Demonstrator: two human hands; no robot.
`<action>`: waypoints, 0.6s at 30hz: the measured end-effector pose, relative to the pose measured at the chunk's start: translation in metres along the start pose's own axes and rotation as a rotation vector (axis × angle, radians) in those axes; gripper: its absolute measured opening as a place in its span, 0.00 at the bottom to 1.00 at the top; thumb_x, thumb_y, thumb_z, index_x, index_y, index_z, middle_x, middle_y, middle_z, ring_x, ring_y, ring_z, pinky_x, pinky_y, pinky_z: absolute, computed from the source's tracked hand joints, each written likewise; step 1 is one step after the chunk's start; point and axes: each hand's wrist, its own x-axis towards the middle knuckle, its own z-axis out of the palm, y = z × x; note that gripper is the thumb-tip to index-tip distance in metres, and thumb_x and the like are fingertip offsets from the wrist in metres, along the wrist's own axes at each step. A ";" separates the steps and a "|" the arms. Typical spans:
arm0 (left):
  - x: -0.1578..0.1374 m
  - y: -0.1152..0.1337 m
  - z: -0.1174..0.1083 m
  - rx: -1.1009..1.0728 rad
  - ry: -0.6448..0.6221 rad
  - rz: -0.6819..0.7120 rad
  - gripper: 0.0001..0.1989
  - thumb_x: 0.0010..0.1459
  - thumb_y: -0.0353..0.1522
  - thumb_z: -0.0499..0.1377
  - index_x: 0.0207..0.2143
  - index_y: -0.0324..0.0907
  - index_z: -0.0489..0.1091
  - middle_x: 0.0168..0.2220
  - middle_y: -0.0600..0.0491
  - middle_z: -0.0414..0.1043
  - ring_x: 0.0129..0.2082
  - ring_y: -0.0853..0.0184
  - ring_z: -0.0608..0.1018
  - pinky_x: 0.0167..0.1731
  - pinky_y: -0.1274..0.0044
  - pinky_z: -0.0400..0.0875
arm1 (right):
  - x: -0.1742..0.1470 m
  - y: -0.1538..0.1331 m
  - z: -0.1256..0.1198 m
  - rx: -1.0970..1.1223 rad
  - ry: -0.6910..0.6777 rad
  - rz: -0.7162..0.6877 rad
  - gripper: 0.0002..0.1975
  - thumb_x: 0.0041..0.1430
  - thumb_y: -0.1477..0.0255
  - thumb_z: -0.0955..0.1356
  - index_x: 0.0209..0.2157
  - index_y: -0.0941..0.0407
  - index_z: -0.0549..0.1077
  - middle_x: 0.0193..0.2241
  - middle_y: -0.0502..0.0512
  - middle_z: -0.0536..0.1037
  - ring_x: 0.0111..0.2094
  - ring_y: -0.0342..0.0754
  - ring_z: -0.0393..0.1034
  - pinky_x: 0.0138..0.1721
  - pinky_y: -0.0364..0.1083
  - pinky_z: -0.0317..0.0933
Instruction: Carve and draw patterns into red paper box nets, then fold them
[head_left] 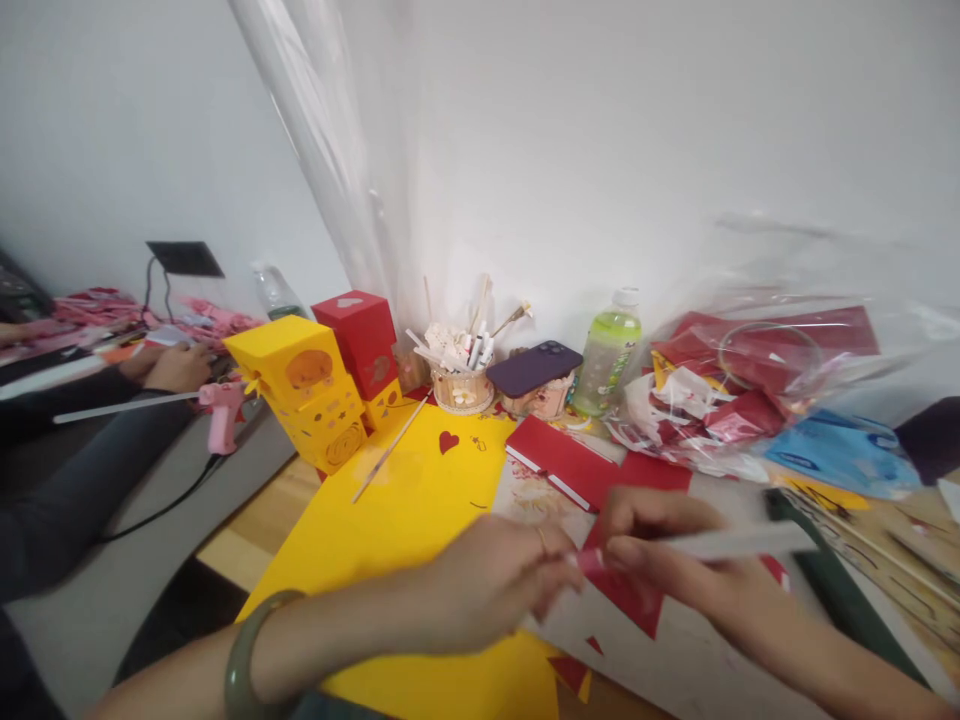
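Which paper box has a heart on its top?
The red box, standing behind the yellow box. A pale heart shows on its lid; the yellow one only has orange cut-out shapes on its sides.

Paper sheet [420, 500] flat on table [259, 520]; boxes [315, 390] at its far left; pen cup [461, 385], phone [534, 367], bottle [609, 355] behind it, left to right; bags [750, 390] far right.

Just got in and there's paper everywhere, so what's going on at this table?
A person is working over a yellow paper sheet. Their left hand and right hand meet at a blurred white strip, both pinching at its near end. Red paper scraps lie beneath. Behind stand a yellow box, a red box, a cup of pens and a green bottle. To the left, another person's hand is beside a pink glue gun.
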 end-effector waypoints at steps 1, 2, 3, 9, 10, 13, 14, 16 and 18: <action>0.004 -0.006 -0.007 0.009 0.076 -0.004 0.15 0.61 0.36 0.46 0.26 0.39 0.64 0.21 0.57 0.62 0.22 0.73 0.67 0.24 0.83 0.60 | 0.009 0.000 -0.005 0.044 0.107 -0.020 0.16 0.50 0.56 0.68 0.22 0.54 0.70 0.13 0.46 0.64 0.15 0.41 0.57 0.15 0.41 0.49; 0.008 -0.011 -0.016 0.026 0.164 -0.015 0.15 0.61 0.37 0.47 0.26 0.39 0.65 0.20 0.58 0.61 0.21 0.73 0.66 0.23 0.83 0.59 | 0.019 0.000 -0.009 0.065 0.227 -0.016 0.14 0.50 0.57 0.68 0.25 0.54 0.72 0.14 0.45 0.65 0.16 0.41 0.57 0.16 0.41 0.49; 0.012 -0.016 -0.025 0.054 0.245 -0.011 0.15 0.60 0.37 0.49 0.26 0.39 0.66 0.20 0.58 0.61 0.21 0.74 0.65 0.23 0.83 0.58 | 0.028 -0.001 -0.014 0.047 0.311 -0.004 0.13 0.51 0.58 0.68 0.26 0.54 0.72 0.15 0.46 0.67 0.17 0.40 0.57 0.17 0.40 0.49; 0.036 -0.044 -0.078 0.080 0.550 0.001 0.16 0.58 0.38 0.53 0.45 0.39 0.69 0.28 0.54 0.71 0.24 0.72 0.70 0.25 0.81 0.64 | 0.086 -0.021 -0.028 -0.070 0.350 -0.086 0.08 0.55 0.65 0.67 0.28 0.55 0.71 0.19 0.47 0.71 0.17 0.38 0.58 0.18 0.40 0.52; 0.038 -0.049 -0.086 0.092 0.591 0.001 0.19 0.59 0.38 0.53 0.49 0.39 0.67 0.33 0.52 0.72 0.25 0.72 0.71 0.27 0.81 0.65 | 0.096 -0.023 -0.029 -0.124 0.386 -0.110 0.07 0.56 0.66 0.67 0.29 0.56 0.71 0.21 0.48 0.72 0.18 0.38 0.60 0.20 0.40 0.53; 0.041 -0.058 -0.105 0.258 0.726 0.065 0.18 0.59 0.35 0.53 0.50 0.39 0.65 0.43 0.49 0.71 0.28 0.72 0.73 0.31 0.79 0.68 | 0.125 -0.025 -0.035 -0.325 0.486 -0.223 0.07 0.57 0.68 0.66 0.33 0.58 0.71 0.23 0.50 0.74 0.22 0.40 0.65 0.23 0.40 0.56; 0.041 -0.060 -0.110 0.314 0.749 0.083 0.16 0.58 0.34 0.53 0.48 0.39 0.67 0.44 0.49 0.70 0.29 0.71 0.74 0.33 0.78 0.69 | 0.135 -0.024 -0.036 -0.375 0.485 -0.257 0.08 0.58 0.69 0.64 0.34 0.58 0.71 0.23 0.51 0.74 0.23 0.41 0.65 0.24 0.41 0.57; 0.041 -0.061 -0.118 0.469 0.778 0.093 0.13 0.59 0.33 0.53 0.45 0.39 0.68 0.47 0.49 0.68 0.33 0.69 0.75 0.36 0.77 0.69 | 0.154 -0.023 -0.036 -0.540 0.400 -0.262 0.11 0.61 0.68 0.61 0.37 0.59 0.70 0.26 0.52 0.75 0.25 0.41 0.67 0.26 0.41 0.58; 0.041 -0.062 -0.122 0.654 0.775 0.044 0.13 0.60 0.32 0.51 0.46 0.39 0.68 0.50 0.49 0.66 0.39 0.66 0.75 0.40 0.76 0.69 | 0.173 -0.020 -0.032 -0.624 0.337 -0.244 0.11 0.61 0.67 0.61 0.37 0.59 0.71 0.27 0.53 0.76 0.28 0.43 0.69 0.29 0.41 0.59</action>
